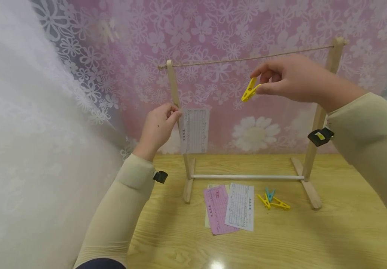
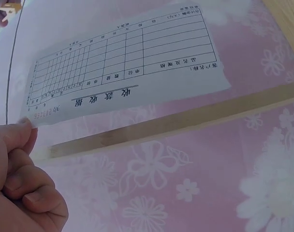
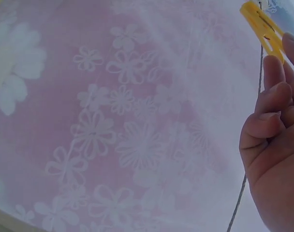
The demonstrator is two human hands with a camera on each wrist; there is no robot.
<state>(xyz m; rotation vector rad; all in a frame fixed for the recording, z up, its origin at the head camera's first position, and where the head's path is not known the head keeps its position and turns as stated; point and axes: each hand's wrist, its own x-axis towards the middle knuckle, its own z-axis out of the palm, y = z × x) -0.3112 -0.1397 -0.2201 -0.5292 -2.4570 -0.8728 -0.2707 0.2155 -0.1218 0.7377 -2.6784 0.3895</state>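
Note:
My left hand (image 1: 159,125) pinches the top corner of a white receipt slip (image 1: 196,130), which hangs beside the left post of a wooden stand. Printed rows and a red number show on the slip (image 2: 123,63) in the left wrist view. Between thumb and fingers, my right hand (image 1: 289,78) holds a yellow clothespin (image 1: 249,90) by its handle ends, a little below the rope (image 1: 233,59). The same clothespin (image 3: 263,31) points away from the fingertips in the right wrist view. Nothing hangs on the rope.
On the wooden table (image 1: 166,231) lie a pink slip (image 1: 216,209), a white slip (image 1: 242,205) and a pale yellow slip beneath them. Yellow clothespins (image 1: 280,203) and a blue clothespin (image 1: 270,194) lie to their right. A white bar (image 1: 247,177) joins the stand's feet; a floral curtain hangs behind.

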